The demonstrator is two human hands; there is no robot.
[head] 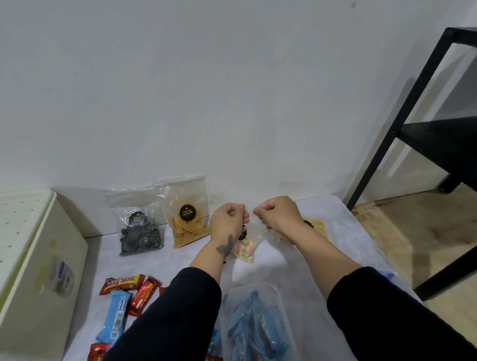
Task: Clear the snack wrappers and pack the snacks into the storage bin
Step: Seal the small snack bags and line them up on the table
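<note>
My left hand (228, 221) and my right hand (279, 212) each pinch the top edge of a clear bag of pastel-coloured snacks (245, 249), which hangs between them above the white table (306, 260). A clear plastic storage bin (280, 295) near the front edge holds several blue wrapped bars (252, 333). Loose red beng-beng bars (122, 283) and a blue bar (114, 316) lie at the front left. A bag of black spiral snacks (140, 236) and a bag of yellow sticks (188, 222) lean on the wall.
A cream lidded box (28, 277) stands at the left. Another bag of yellow snacks (317, 227) lies behind my right wrist. A black metal shelf frame (424, 130) stands on the floor at the right, past the table's edge.
</note>
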